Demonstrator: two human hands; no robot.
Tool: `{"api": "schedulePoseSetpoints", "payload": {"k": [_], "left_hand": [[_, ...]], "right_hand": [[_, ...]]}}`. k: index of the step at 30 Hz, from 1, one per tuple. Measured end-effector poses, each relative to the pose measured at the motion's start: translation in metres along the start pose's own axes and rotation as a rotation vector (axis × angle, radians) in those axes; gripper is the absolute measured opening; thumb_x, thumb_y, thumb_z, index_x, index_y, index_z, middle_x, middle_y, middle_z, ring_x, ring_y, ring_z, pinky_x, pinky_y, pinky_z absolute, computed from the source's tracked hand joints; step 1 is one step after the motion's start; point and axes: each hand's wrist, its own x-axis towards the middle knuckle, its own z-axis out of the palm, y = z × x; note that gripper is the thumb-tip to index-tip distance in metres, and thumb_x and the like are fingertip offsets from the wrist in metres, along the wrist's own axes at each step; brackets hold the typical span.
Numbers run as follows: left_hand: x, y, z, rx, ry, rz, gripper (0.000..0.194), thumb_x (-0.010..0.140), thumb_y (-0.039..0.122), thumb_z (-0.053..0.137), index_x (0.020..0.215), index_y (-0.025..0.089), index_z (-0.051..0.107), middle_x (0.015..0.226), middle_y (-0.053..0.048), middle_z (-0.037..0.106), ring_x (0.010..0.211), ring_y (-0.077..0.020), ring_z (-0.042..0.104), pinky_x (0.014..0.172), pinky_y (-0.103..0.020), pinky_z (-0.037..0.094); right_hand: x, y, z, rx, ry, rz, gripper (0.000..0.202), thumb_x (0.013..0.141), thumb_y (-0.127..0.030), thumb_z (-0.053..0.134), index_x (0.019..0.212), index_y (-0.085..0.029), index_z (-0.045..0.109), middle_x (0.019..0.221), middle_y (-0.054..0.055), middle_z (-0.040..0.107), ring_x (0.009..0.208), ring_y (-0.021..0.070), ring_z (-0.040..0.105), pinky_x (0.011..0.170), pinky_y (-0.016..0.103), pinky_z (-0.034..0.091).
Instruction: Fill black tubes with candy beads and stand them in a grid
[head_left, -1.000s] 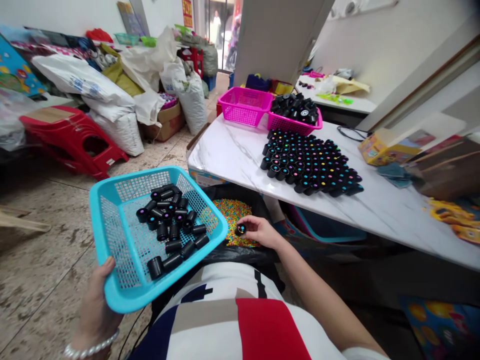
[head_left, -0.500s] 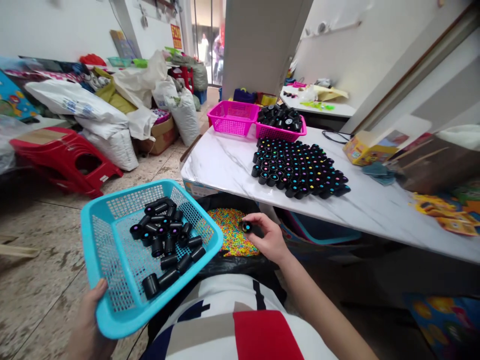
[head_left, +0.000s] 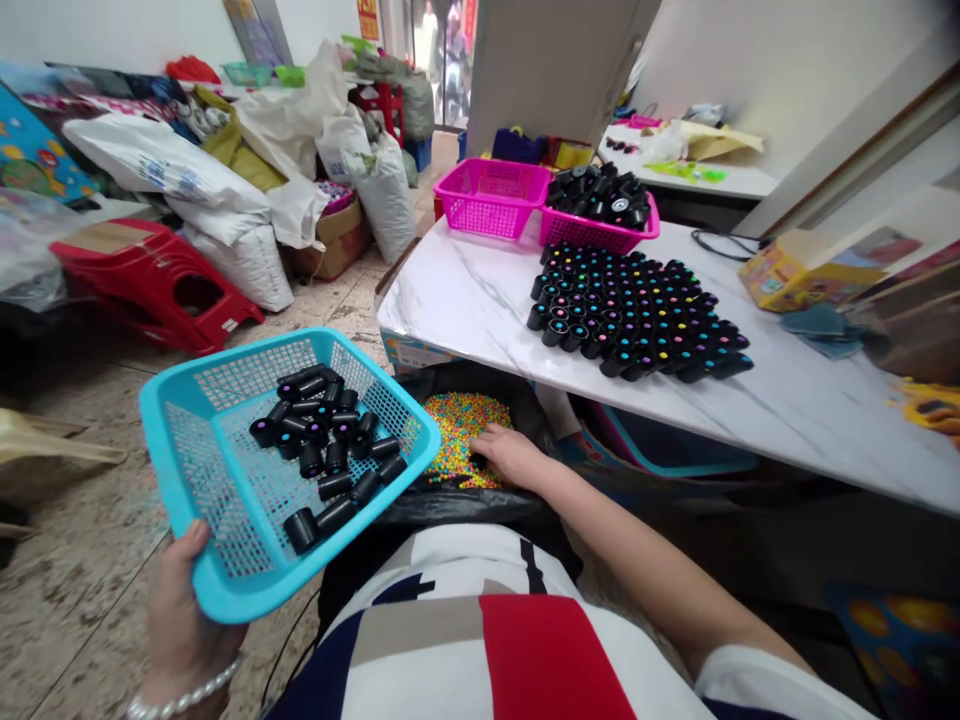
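Note:
My left hand (head_left: 176, 620) grips the near corner of a turquoise mesh basket (head_left: 169, 480), tilted above my lap. Several black tubes (head_left: 322, 450) with coloured ends lie loose in it. My right hand (head_left: 510, 455) rests palm down in a heap of small multicoloured beads (head_left: 454, 425) inside a black bag (head_left: 465, 505) below the table edge. Its fingers curl into the beads, and whatever they hold is hidden. On the white marble table (head_left: 465, 300), a block of black tubes (head_left: 637, 315) stands upright with coloured tops.
At the table's far end sit an empty pink basket (head_left: 491, 195) and a pink basket of black tubes (head_left: 600, 205). A yellow box (head_left: 787, 270) lies to the right. A blue tub (head_left: 660, 460) is under the table. Red stools (head_left: 150, 280) and white sacks (head_left: 165, 165) crowd the floor to the left.
My right hand held a black tube with a blue end above the beads; it has dropped palm down into the beads and the tube no longer shows. The basket stays in my left hand.

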Motion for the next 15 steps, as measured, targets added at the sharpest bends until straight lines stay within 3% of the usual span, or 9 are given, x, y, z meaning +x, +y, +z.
{"api": "schedulePoseSetpoints", "payload": {"k": [3, 6, 9, 12, 15], "left_hand": [[-0.002, 0.000, 0.000, -0.001, -0.005, -0.030, 0.028, 0.077, 0.029, 0.066, 0.104, 0.027, 0.071, 0.114, 0.005, 0.069, 0.127, -0.0270, 0.045, 0.085, -0.030, 0.054], [-0.005, 0.001, 0.000, 0.014, 0.004, -0.051, 0.027, 0.076, 0.030, 0.066, 0.103, 0.028, 0.071, 0.114, 0.006, 0.069, 0.127, -0.0268, 0.046, 0.084, -0.028, 0.054], [-0.007, 0.002, 0.002, 0.023, 0.004, -0.043, 0.024, 0.076, 0.031, 0.066, 0.099, 0.029, 0.072, 0.115, 0.007, 0.069, 0.126, -0.0262, 0.047, 0.083, -0.029, 0.054], [-0.007, 0.002, 0.006, 0.025, 0.015, -0.060, 0.022, 0.077, 0.030, 0.064, 0.097, 0.028, 0.072, 0.112, 0.007, 0.069, 0.128, -0.0262, 0.045, 0.083, -0.027, 0.054], [-0.006, 0.002, 0.006, 0.030, 0.021, -0.077, 0.027, 0.077, 0.029, 0.065, 0.102, 0.029, 0.072, 0.110, 0.007, 0.070, 0.129, -0.0271, 0.044, 0.084, -0.028, 0.053]], "right_hand": [[-0.012, -0.002, -0.005, 0.271, 0.078, 0.034, 0.031, 0.072, -0.004, 0.059, 0.099, -0.020, 0.066, 0.093, 0.004, 0.069, 0.088, 0.0187, 0.060, 0.083, 0.031, 0.047], [-0.026, -0.002, -0.009, 0.756, 0.156, 0.127, 0.027, 0.075, -0.019, 0.067, 0.102, -0.019, 0.064, 0.095, 0.003, 0.070, 0.085, 0.0163, 0.065, 0.083, 0.033, 0.051], [-0.031, -0.005, -0.008, 1.112, 0.184, 0.169, 0.036, 0.068, -0.030, 0.078, 0.098, -0.018, 0.063, 0.097, 0.004, 0.071, 0.087, 0.0174, 0.068, 0.085, 0.035, 0.053], [-0.028, -0.011, -0.009, 1.214, 0.243, 0.154, 0.037, 0.065, -0.029, 0.081, 0.097, -0.018, 0.063, 0.101, 0.006, 0.072, 0.091, 0.0185, 0.068, 0.088, 0.037, 0.053], [-0.025, -0.021, -0.016, 1.074, 0.271, 0.121, 0.031, 0.071, -0.025, 0.075, 0.100, -0.019, 0.065, 0.102, 0.006, 0.072, 0.093, 0.0184, 0.068, 0.090, 0.037, 0.052]]}}
